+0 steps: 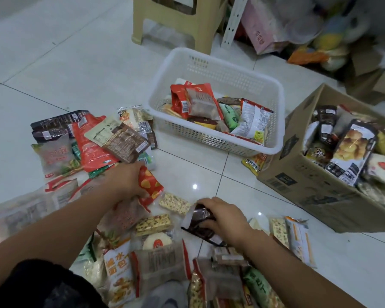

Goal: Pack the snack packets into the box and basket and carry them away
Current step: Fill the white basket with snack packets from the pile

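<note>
Two packets are in my grip: my left hand curls round a red crinkly chip packet, and my right hand pinches a dark brown foil packet. Ahead lies the part-filled white plastic mesh basket. The nearly full brown cardboard box sits rightward, nearer my right hand.

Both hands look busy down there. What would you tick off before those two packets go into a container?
1. Grip of the left hand on the red chip packet: ok, fingers curled round it.
2. Grip of the right hand on the dark brown packet: ok.
3. Room in the white basket: ok, only partly filled.
4. Room in the cardboard box: not ok, it looks heaped to its rim.
5. Both held packets sealed: cannot tell.
</note>
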